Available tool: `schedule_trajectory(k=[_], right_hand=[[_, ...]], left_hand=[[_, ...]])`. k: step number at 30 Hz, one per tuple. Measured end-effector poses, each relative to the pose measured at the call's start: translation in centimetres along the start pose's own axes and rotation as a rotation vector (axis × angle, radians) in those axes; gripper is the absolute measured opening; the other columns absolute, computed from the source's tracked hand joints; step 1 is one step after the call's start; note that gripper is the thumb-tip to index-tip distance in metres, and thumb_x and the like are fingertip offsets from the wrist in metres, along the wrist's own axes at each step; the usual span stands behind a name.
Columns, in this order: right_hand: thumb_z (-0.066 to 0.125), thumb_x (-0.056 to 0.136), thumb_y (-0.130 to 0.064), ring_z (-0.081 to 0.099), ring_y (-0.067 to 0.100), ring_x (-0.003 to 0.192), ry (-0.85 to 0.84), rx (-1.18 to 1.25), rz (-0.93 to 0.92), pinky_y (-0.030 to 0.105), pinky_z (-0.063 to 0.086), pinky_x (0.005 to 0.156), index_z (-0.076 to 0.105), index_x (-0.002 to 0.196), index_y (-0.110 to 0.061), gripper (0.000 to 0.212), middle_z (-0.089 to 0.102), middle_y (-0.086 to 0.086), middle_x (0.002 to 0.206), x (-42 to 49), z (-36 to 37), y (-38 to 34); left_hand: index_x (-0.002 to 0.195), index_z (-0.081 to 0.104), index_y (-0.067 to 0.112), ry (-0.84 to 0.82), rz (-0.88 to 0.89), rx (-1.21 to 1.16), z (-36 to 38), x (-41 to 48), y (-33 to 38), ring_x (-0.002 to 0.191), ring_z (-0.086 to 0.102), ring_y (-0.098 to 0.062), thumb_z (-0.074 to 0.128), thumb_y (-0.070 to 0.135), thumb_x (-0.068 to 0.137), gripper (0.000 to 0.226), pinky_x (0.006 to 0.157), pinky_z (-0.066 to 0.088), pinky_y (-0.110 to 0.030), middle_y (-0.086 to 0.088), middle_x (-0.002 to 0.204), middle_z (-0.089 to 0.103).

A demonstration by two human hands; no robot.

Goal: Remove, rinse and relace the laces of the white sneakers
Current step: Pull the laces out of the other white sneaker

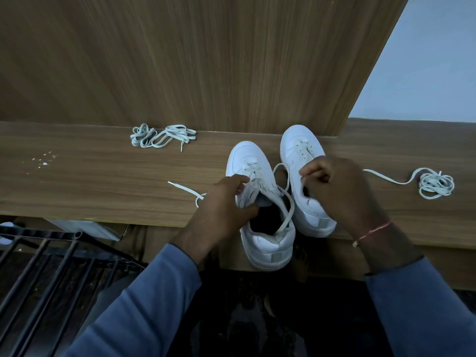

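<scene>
Wood-grain bench (90, 186), shallow, with an upright panel (206, 60) behind. Left sneaker (268, 243): heel overhangs front edge; left hand (224, 202) grip closed on its collar. Right sneaker (296, 140): toe at panel; right hand (340, 186) grip pinches coiled lace (435, 182) trailing rightward. Lace bundle (162, 136) rear left, bare bench around it.

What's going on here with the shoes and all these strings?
A person is working on the laces of two white sneakers on a wooden ledge. The left hand grips the nearer sneaker by its collar; the right hand pinches a lace by the farther sneaker. Both are laced only near the toes. A loose lace bundle lies back left, another right.
</scene>
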State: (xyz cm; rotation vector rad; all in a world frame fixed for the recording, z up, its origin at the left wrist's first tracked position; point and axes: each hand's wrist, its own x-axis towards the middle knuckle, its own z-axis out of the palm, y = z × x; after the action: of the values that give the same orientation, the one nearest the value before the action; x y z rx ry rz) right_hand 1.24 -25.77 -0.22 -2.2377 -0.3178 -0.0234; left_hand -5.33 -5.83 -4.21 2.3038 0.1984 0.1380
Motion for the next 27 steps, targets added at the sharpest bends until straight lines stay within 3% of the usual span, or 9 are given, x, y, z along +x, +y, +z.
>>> schedule_trajectory(k=[2,4,7,10,12,15,18,22,27], right_hand=[[0.064,0.086,-0.007,0.063,0.004,0.062,0.144,0.034,0.007,0.015,0.045,0.057,0.070,0.084,-0.021,0.016,0.069,-0.007,0.073,-0.2,-0.7,-0.6],[0.064,0.087,-0.012,0.065,0.008,0.059,0.010,0.104,0.008,0.020,0.047,0.056,0.069,0.084,-0.021,0.011,0.071,-0.003,0.069,-0.8,-0.4,-1.8],[0.063,0.090,-0.023,0.064,0.001,0.064,-0.316,-0.128,-0.062,0.018,0.048,0.061,0.065,0.097,-0.027,0.009,0.071,-0.006,0.073,-1.9,1.2,-2.7],[0.072,0.085,-0.022,0.064,0.006,0.077,-0.424,-0.271,-0.068,0.022,0.049,0.069,0.061,0.110,-0.025,0.028,0.069,-0.003,0.082,-2.1,2.0,-2.0],[0.075,0.081,-0.013,0.065,0.008,0.073,-0.443,-0.189,-0.008,0.019,0.048,0.063,0.062,0.102,-0.026,0.028,0.069,-0.002,0.079,-1.9,2.1,-1.6],[0.063,0.085,-0.001,0.064,0.001,0.067,-0.218,-0.050,0.000,0.012,0.044,0.058,0.066,0.088,-0.029,0.028,0.069,-0.008,0.076,-1.3,1.9,-1.4],[0.059,0.092,-0.005,0.059,-0.006,0.070,0.035,0.007,-0.072,0.006,0.042,0.064,0.069,0.108,-0.025,0.027,0.065,-0.013,0.092,-0.9,0.9,-2.5],[0.063,0.092,-0.014,0.052,0.011,0.124,-0.009,-0.119,-0.127,0.024,0.037,0.104,0.064,0.123,-0.021,0.032,0.059,-0.003,0.131,-1.1,1.6,-2.4],[0.071,0.085,-0.022,0.050,0.014,0.114,0.052,-0.333,-0.196,0.016,0.029,0.088,0.069,0.112,-0.020,0.027,0.060,-0.002,0.120,-2.7,3.5,-2.8]], left_hand=[[0.117,0.058,0.020,0.069,-0.003,0.047,0.0,-0.1,-0.1,0.091,0.055,-0.012,0.078,0.021,0.067,0.053,0.080,0.046,-0.026,0.002,0.106,0.057],[0.096,0.054,0.023,0.161,0.006,0.115,0.0,-0.2,0.2,0.079,0.052,-0.017,0.076,0.023,0.066,0.038,0.069,0.045,-0.031,0.004,0.093,0.051],[0.073,0.048,0.025,0.148,-0.034,0.203,0.1,-0.5,0.6,0.067,0.056,-0.022,0.070,0.026,0.070,0.022,0.059,0.045,-0.031,0.005,0.071,0.056],[0.066,0.048,0.022,0.078,-0.105,0.218,0.5,-0.4,0.1,0.063,0.058,-0.022,0.067,0.028,0.068,0.019,0.058,0.049,-0.032,0.004,0.061,0.058],[0.064,0.048,0.022,0.043,-0.111,0.176,0.5,-0.3,-0.2,0.062,0.057,-0.022,0.067,0.026,0.067,0.019,0.060,0.051,-0.036,0.004,0.059,0.057],[0.065,0.050,0.020,0.024,-0.099,0.160,0.4,-0.2,-0.3,0.062,0.057,-0.021,0.068,0.023,0.066,0.018,0.063,0.051,-0.039,0.004,0.058,0.057],[0.065,0.050,0.020,0.033,-0.083,0.154,0.4,-0.3,-0.3,0.061,0.057,-0.020,0.066,0.025,0.066,0.017,0.062,0.051,-0.039,0.004,0.058,0.057],[0.064,0.051,0.020,0.067,-0.111,0.225,0.2,-0.6,0.2,0.062,0.058,-0.021,0.064,0.033,0.067,0.018,0.056,0.047,-0.031,0.004,0.060,0.058],[0.071,0.057,0.020,0.151,-0.107,0.420,-0.1,-1.0,1.5,0.067,0.058,-0.020,0.064,0.039,0.075,0.021,0.055,0.036,-0.026,0.004,0.067,0.060]])
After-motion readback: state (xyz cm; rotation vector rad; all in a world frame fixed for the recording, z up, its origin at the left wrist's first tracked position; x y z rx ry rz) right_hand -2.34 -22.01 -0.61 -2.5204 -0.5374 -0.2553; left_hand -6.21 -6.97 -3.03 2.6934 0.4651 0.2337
